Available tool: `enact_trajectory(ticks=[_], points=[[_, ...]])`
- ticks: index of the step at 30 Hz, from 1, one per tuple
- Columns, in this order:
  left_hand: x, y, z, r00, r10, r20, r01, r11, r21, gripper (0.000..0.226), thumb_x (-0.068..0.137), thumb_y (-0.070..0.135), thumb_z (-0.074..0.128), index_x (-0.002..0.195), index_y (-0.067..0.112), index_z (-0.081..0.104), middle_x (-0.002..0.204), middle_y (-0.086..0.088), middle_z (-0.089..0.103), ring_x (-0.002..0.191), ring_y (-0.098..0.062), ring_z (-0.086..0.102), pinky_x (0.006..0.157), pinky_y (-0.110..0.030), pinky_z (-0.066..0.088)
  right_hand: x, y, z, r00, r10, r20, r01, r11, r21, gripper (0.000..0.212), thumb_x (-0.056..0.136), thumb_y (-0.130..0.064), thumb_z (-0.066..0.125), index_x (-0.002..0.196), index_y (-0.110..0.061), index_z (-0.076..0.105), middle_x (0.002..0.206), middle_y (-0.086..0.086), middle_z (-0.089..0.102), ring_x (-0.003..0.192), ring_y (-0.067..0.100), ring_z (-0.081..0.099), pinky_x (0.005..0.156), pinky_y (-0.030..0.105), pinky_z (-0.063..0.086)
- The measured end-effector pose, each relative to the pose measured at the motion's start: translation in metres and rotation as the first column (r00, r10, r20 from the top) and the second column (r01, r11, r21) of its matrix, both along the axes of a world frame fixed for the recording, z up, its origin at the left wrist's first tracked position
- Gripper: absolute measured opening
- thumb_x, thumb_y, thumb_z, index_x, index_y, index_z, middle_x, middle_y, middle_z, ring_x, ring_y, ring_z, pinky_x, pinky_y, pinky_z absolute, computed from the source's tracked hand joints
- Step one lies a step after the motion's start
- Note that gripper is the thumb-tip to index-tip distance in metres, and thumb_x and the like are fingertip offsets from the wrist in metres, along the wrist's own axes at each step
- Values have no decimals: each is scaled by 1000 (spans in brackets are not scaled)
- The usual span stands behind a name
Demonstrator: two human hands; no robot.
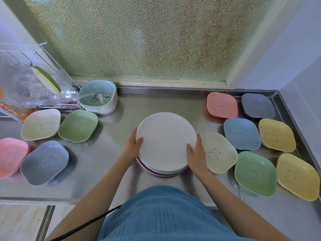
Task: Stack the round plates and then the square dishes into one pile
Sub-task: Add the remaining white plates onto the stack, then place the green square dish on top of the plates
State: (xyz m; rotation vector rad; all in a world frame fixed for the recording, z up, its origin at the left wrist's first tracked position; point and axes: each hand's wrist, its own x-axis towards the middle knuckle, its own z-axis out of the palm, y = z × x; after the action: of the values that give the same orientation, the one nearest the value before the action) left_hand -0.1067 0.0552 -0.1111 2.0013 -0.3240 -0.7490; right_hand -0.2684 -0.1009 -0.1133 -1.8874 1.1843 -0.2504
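Observation:
A pile of round plates (165, 141) stands on the steel counter (107, 164) in front of me, white on top and a pink one at the bottom. My left hand (132, 146) grips its left rim and my right hand (195, 153) grips its right rim. Square dishes lie singly around it. On the left are a cream dish (40, 124), a green dish (78, 126), a pink dish (10, 157) and a grey-blue dish (44, 162). On the right lie several more, the nearest a cream dish (219, 153) touching my right hand.
A wire drying rack (33, 80) stands at the back left, a pale green strainer basket (98, 97) beside it. A frosted window rises behind the counter. A raised steel lip (291, 117) bounds the counter on the right. A black cable hangs near my waist.

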Motion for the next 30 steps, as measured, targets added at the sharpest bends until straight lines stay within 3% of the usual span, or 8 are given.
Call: enact_trajectory(ticks=[4,9,15,19,24,27,30], points=[[-9,-1,3,997,61,-43,-63,996,-56,50,93,10,47,141,16,33,120,-1,51,108,-19,48,93,-31,39,5,-4,3,997,-65,38,63,995,72,55,95,-12,41,146,-13,21,149,9,34,135,28,33,110,34,24],[-5,18,0,982,183,-52,-187,978,-89,47,92,7,49,137,16,39,120,2,53,109,-18,49,96,-34,41,23,5,2,999,27,44,-31,995,93,55,94,-8,42,145,-10,23,147,11,37,133,29,36,109,34,26],[19,70,1,948,316,-28,-317,948,-24,45,93,12,48,137,18,40,119,4,53,110,-20,51,100,-39,42,63,48,-3,986,153,61,-159,980,121,56,95,-9,41,147,-10,19,150,10,32,136,27,33,110,32,24],[35,107,5,912,407,-44,-407,913,3,47,93,17,49,138,19,39,128,-3,55,114,-24,52,102,-44,42,89,79,-2,973,220,73,-228,965,130,57,95,-8,42,147,-10,18,152,9,29,137,26,31,111,31,23],[50,140,9,903,427,-50,-427,904,18,44,93,19,50,136,21,41,125,-3,56,112,-25,53,101,-44,43,113,107,-2,968,242,68,-249,958,142,59,93,-4,42,147,-11,19,152,9,29,138,25,29,113,32,22],[57,153,10,929,367,-46,-366,930,31,41,93,23,48,134,24,43,121,2,57,113,-24,54,100,-43,44,128,119,5,968,248,18,-248,968,-24,66,86,7,41,146,-14,22,153,8,25,142,28,20,116,40,16],[64,167,10,910,415,-8,-415,910,17,41,96,27,44,136,25,43,125,11,50,116,-12,47,101,-35,36,154,142,22,916,402,6,-385,880,-278,64,84,6,44,142,-18,31,152,3,29,144,22,14,116,47,4]])
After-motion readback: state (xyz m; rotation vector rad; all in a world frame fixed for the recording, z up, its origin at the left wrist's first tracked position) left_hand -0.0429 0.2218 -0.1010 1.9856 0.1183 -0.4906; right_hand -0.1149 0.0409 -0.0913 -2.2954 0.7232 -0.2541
